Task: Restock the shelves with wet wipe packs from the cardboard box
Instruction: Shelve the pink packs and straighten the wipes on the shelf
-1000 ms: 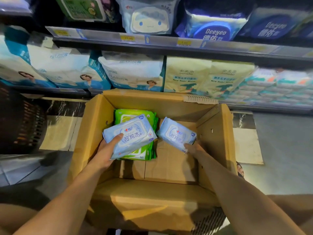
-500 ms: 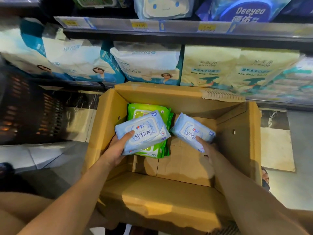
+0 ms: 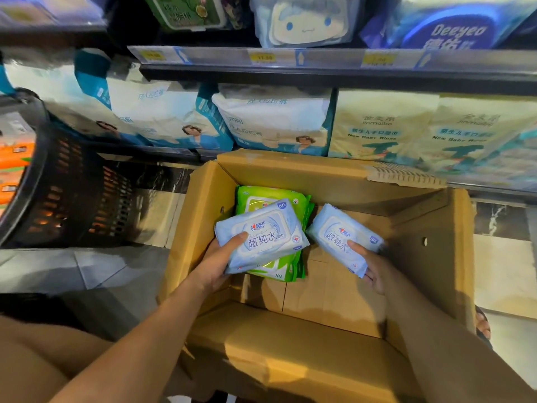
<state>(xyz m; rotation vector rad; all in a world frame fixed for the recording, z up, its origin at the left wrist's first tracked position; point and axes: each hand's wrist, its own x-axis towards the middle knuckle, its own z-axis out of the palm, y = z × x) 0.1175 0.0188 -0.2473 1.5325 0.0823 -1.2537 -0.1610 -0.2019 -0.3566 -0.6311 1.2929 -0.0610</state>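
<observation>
Grip for lifting: my left hand (image 3: 220,263), at 9 o'clock, clasps one pale-blue soft-plastic wipe pack (image 3: 261,234); my right hand (image 3: 374,269), at 3, apart, clasps its twin pack (image 3: 343,237). Both sit inside the brown cardboard box (image 3: 319,175), flat green plastic packs (image 3: 261,196) underlying the left one.

Green packs (image 3: 299,199) largely hidden under left blue pack (image 3: 261,237)

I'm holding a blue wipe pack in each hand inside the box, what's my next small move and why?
Probably lift both packs clear of the cardboard box toward the shelf: the left hand grips the left blue pack, the right hand grips the right blue pack, and both sit between the box walls.
</observation>
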